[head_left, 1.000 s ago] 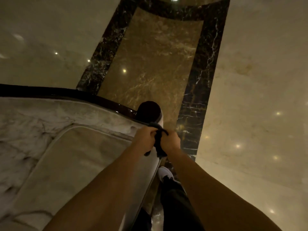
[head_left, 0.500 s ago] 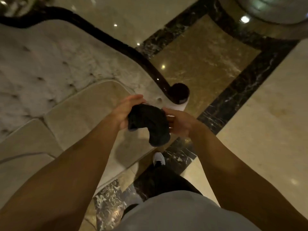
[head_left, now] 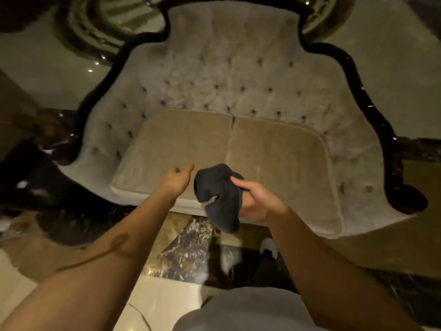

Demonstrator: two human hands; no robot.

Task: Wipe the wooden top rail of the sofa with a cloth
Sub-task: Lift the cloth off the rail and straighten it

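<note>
Cloth, dark, bunched: gripped in your right hand, fingers curled round it, above seat cushion front edge | left hand beside it, empty, fingers loosely curled | wooden top rail untouched.

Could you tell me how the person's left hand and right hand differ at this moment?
The right hand is closed on the dark cloth, which hangs down from it; the left hand holds nothing and does not touch the cloth. The left hand's fingers are loosely curled, reaching over the left seat cushion, while the right hand sits nearer the sofa's front edge. Both are bare and held out at a similar height.
</note>
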